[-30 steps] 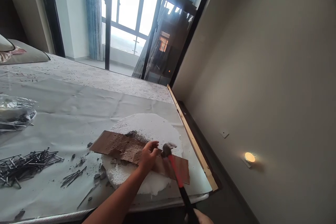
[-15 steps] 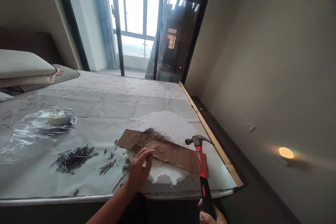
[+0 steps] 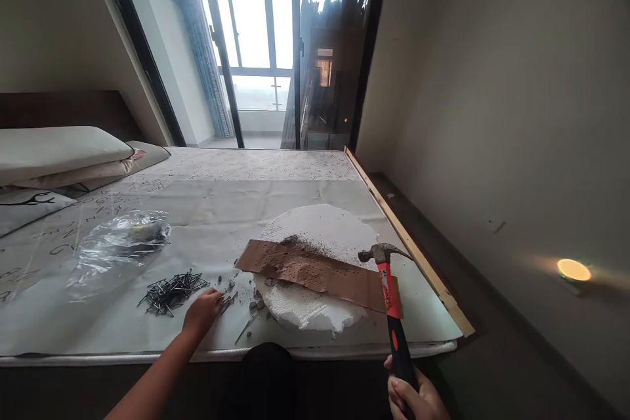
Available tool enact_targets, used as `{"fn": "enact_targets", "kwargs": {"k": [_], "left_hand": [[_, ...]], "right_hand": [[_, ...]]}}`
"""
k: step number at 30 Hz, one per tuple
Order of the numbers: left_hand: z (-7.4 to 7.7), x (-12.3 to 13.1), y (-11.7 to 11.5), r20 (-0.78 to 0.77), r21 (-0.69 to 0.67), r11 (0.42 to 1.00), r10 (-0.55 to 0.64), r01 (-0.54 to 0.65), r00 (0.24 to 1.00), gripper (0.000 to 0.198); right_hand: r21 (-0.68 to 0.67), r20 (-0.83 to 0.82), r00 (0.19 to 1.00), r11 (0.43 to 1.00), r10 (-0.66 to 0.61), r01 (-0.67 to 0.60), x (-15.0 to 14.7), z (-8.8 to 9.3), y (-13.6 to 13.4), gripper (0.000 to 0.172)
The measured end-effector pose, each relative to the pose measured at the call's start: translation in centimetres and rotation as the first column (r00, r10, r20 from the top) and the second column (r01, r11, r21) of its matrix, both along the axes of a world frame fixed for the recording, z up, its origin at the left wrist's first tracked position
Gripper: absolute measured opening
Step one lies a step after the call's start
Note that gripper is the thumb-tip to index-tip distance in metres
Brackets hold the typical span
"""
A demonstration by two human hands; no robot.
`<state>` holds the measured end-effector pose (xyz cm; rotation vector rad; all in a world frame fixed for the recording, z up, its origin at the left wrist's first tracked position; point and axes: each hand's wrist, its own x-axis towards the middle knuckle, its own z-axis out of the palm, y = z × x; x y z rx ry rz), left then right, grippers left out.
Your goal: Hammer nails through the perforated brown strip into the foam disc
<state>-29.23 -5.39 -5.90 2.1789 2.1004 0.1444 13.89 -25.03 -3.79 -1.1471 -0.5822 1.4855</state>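
Note:
My right hand (image 3: 416, 394) grips a claw hammer (image 3: 390, 289) by its black and red handle, the head pointing up and away from me. Its steel head (image 3: 381, 253) is above the right end of a brown cardboard strip (image 3: 315, 275), which is dotted with small holes. Fingers curled together, my left hand (image 3: 204, 310) is at the left end of a small group of loose nails (image 3: 228, 302). What lies between those fingertips is too small to make out. A larger heap of nails (image 3: 172, 292) sits just left of that hand.
Under the cardboard lies a round white foam slab (image 3: 325, 220) with dark grit and crumbs around it. A clear plastic bag (image 3: 123, 246) rests on the grey sheet (image 3: 207, 203) covering the bed. A wooden strip (image 3: 408, 243) runs along the bed's right edge. Pillows (image 3: 63, 151) are at left.
My left hand has moved left from the cardboard to the small group of nails. My right hand still holds the hammer, almost in the same place. The view has shifted slightly.

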Motion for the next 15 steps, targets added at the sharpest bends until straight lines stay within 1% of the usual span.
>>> {"fn": "enact_targets", "kwargs": {"k": [2,4,7,9,12,15], "left_hand": [[0.3,1.1,0.2,-0.053,-0.034,0.999,-0.022,0.02,0.998,0.032],[0.3,1.7,0.4,-0.101,-0.064,0.997,-0.042,0.036,0.994,0.033],[0.2,1.7,0.7,-0.143,-0.075,0.996,-0.061,0.051,0.988,0.032],[0.1,1.4,1.1,-0.147,-0.056,0.997,-0.055,0.047,0.988,0.029],[0.7,1.0,1.6,-0.094,0.027,0.999,-0.04,0.043,0.995,0.022],[2.4,1.7,1.5,0.04,0.134,0.991,-0.02,0.014,0.999,0.022]], "right_hand": [[-0.006,-0.005,1.0,1.0,0.005,-0.005,0.0,0.1,0.0,0.039],[-0.007,-0.005,1.0,1.0,0.009,-0.009,0.0,0.3,0.1,0.038],[0.004,-0.002,1.0,1.0,-0.001,0.001,0.0,0.4,0.2,0.036],[0.005,-0.006,1.0,1.0,-0.015,0.015,0.1,0.5,0.3,0.035],[0.001,-0.012,1.0,1.0,-0.024,0.024,0.1,0.7,0.5,0.035],[0.021,-0.011,1.0,1.0,-0.014,0.015,0.2,0.7,0.6,0.034]]}}
